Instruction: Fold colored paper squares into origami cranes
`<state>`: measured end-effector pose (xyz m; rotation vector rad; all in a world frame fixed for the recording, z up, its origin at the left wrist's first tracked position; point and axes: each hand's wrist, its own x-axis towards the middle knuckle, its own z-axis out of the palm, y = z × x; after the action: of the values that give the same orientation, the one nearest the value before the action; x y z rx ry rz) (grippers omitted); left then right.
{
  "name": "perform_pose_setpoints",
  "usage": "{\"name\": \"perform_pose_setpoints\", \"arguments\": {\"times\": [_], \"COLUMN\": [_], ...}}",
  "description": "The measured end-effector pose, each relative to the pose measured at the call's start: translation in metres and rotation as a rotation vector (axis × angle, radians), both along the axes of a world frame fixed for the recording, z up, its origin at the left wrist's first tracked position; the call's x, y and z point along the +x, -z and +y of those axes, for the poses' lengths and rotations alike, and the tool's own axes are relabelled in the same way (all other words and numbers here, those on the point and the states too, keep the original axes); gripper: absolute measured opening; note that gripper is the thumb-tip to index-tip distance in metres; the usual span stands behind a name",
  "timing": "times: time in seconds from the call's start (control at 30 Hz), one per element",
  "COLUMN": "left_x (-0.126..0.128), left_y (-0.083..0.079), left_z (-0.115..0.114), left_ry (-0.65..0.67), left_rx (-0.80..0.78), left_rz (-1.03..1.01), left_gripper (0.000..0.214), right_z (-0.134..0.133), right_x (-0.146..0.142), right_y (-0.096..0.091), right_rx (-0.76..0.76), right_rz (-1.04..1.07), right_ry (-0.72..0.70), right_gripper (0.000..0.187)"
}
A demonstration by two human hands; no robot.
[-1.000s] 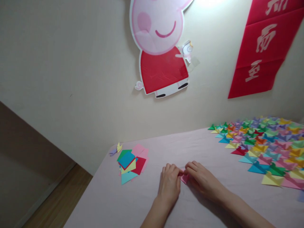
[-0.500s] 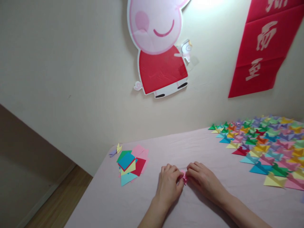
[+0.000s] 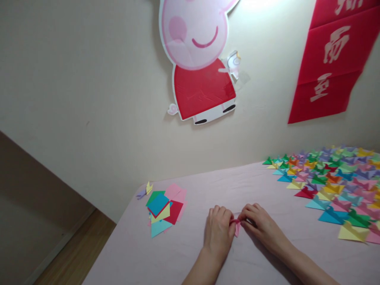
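Note:
A small piece of folded pink paper (image 3: 237,228) is held between my two hands, just above or on the cloth; its lower end narrows toward me. My left hand (image 3: 219,227) pinches its left side with thumb and fingers, hiding part of it. From the other side my right hand (image 3: 259,223) grips the upper right edge between thumb and forefinger, its other fingers curled.
Loose coloured paper squares (image 3: 160,212) lie in a pile left of my hands. Behind them are a small yellow folded piece (image 3: 149,188) and a purple one (image 3: 141,194). Rows of folded paper cranes (image 3: 333,215) cover the right side of the pink-clothed table (image 3: 142,257). A wall stands behind.
Both hands have shifted slightly right with the pink paper. More of the paper shows between them, its narrow end pointing toward me. The view has moved a little too.

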<state>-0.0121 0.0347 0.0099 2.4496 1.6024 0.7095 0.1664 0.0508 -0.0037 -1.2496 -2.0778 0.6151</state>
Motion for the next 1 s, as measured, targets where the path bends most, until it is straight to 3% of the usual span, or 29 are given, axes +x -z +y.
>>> {"name": "perform_pose_setpoints", "arguments": {"times": [0.27,0.57,1.0], "left_x": [0.002,-0.007,-0.009], "left_y": [-0.001,-0.001,0.000], "left_z": [0.005,0.006,0.008], "left_ry": [-0.017,0.013,-0.008], "left_rx": [-0.053,-0.157,-0.156], "left_rz": [-0.060,-0.225,-0.274], "left_gripper": [0.013,0.011,0.013], "right_z": [0.010,0.020,0.028], "right_x": [-0.002,-0.009,-0.015], "right_y": [-0.010,-0.012,-0.020], "right_rx": [-0.155,-0.176,-0.225], "right_rz": [-0.010,-0.153,-0.254], "right_ry": [-0.010,0.010,-0.011], "right_gripper": [0.015,0.006,0.012]}}
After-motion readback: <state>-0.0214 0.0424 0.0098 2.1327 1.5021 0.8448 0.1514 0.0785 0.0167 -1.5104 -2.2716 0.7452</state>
